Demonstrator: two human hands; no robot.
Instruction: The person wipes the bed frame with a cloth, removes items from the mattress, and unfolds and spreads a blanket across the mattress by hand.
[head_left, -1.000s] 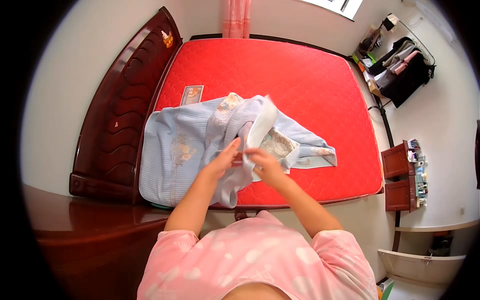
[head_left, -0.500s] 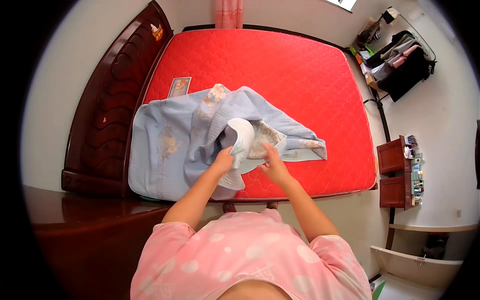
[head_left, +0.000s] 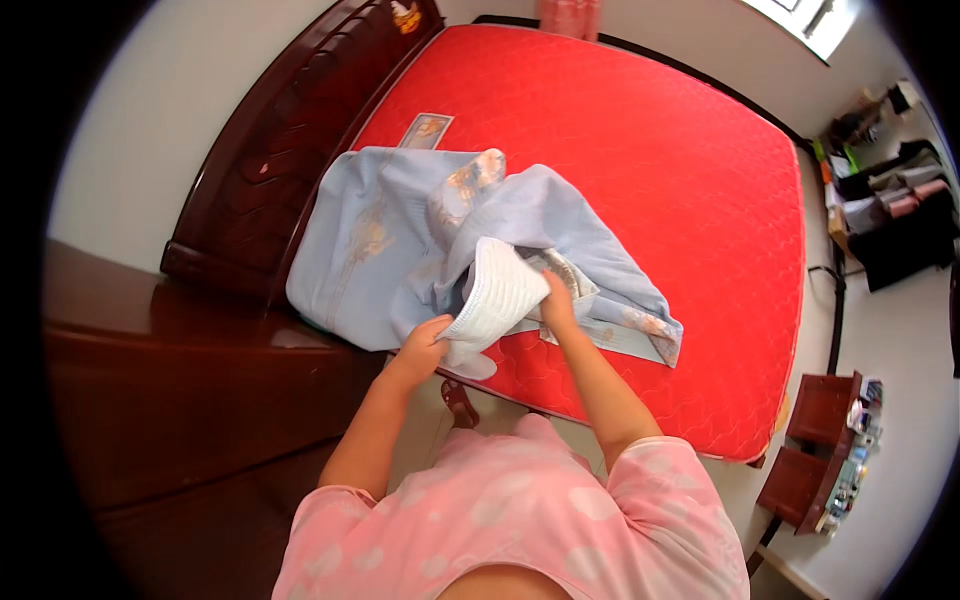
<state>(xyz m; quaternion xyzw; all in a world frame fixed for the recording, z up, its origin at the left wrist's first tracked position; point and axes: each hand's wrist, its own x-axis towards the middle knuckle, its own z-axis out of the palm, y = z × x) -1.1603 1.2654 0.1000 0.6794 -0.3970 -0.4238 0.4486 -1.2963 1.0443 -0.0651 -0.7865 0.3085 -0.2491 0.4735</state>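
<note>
- The blue cover [head_left: 580,225] lies bunched on the near side of the red mattress [head_left: 640,150], its left part beside the dark wooden headboard [head_left: 270,140] and its right end tapering to a flower-printed corner.
- The left hand [head_left: 422,352] is closed on the near-left edge of the cover's turned-up white underside, the fingers curled around the fabric.
- The right hand [head_left: 558,302] is closed at the right edge of that same white flap, its fingertips partly hidden, so how tightly they pinch cannot be told.
- Between the 2 hands the white flap stands raised and spread, with a fold of the cover hanging below it over the mattress edge.
- Just beyond the right hand, a beige patterned section shows among the folds.
- A rectangular patterned patch [head_left: 427,131] sits on the mattress near the headboard, just past the cover's far edge.
- Dark wooden furniture [head_left: 200,370] stands at the lower left, close to the left forearm.
- Below the mattress edge, 1 foot in a red slipper [head_left: 459,402] is on the floor.
- At the right are hanging clothes [head_left: 905,225] and 2 reddish drawers [head_left: 812,445], with small items beside them.
</note>
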